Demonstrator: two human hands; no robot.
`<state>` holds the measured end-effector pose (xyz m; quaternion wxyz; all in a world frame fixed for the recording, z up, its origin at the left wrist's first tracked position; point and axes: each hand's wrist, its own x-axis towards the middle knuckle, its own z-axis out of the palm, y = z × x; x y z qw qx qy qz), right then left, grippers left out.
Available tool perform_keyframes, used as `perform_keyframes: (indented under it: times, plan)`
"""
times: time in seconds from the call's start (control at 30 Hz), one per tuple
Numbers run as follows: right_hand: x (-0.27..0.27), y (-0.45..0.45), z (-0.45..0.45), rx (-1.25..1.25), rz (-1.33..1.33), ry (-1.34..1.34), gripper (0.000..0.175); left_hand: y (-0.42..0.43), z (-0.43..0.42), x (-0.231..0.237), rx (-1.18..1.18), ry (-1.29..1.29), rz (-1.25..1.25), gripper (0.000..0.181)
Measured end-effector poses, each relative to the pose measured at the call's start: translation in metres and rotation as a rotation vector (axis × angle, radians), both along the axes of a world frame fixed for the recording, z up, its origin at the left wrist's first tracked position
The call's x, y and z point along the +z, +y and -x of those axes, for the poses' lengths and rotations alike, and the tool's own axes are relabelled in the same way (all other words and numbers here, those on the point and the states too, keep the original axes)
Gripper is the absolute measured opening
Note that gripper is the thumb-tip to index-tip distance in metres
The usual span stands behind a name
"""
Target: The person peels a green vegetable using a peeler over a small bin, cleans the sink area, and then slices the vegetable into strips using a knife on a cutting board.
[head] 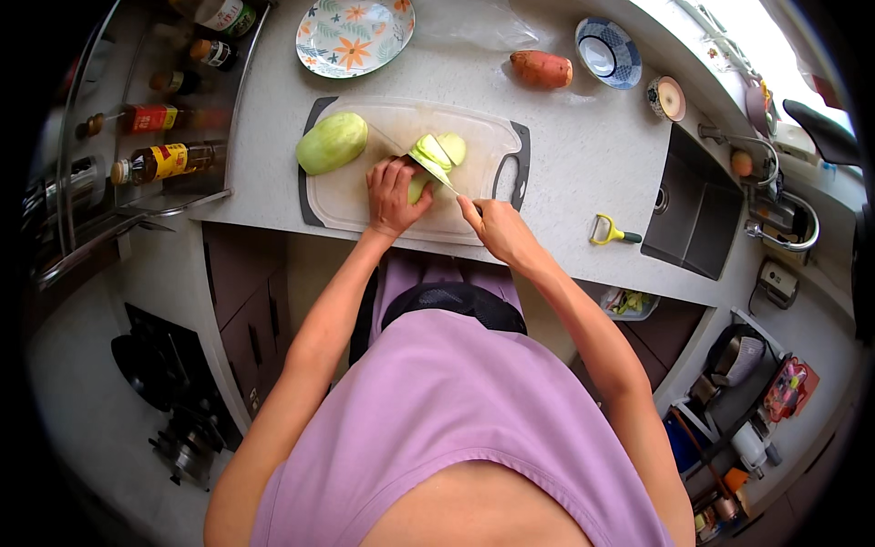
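My right hand (502, 229) is closed around the handle of a kitchen knife (433, 169), whose blade slants up and left over the cutting board (472, 222). Beside the blade, my left hand (396, 198) presses on a pale green piece of peeled gourd (416, 188), its fingertips close to the metal. Several cut slices (451, 148) lie against the blade's far side. On the board's left end rests a larger peeled gourd piece (332, 143). The fingers of my left hand partly hide the held piece and the blade.
Behind the board are a floral plate (355, 41), a sweet potato (541, 69), a blue-patterned bowl (608, 53) and a small bowl (666, 98). A yellow peeler (607, 231) lies left of the sink (696, 205). Sauce bottles (171, 161) fill a left rack; an open drawer or bin (629, 304) holds peelings.
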<state>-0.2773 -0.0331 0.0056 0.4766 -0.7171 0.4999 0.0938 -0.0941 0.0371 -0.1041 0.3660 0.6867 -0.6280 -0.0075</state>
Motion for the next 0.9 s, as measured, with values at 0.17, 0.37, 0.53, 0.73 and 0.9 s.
perform_keyframes:
  times: [0.17, 0.37, 0.53, 0.73, 0.9]
  plan:
    - [-0.034, 0.003, -0.006, 0.001, 0.164, -0.067, 0.062, -0.002, 0.002, -0.003, 0.005, 0.009, 0.037, 0.035]
    - [0.007, 0.005, 0.006, -0.018, 0.077, -0.050, 0.061, 0.003, 0.001, -0.001, -0.028, 0.026, 0.002, 0.040]
    - [0.040, 0.007, 0.015, 0.018, 0.030, 0.012, 0.060, 0.003, 0.001, -0.001, -0.005, 0.056, 0.016, 0.035]
    - [0.021, 0.009, 0.003, 0.012, 0.006, 0.013, 0.061, 0.004, 0.000, -0.004, 0.027, 0.048, 0.021, 0.032]
    - [-0.034, 0.003, -0.009, -0.017, 0.099, -0.086, 0.065, -0.001, 0.000, -0.002, -0.007, 0.045, 0.027, 0.036]
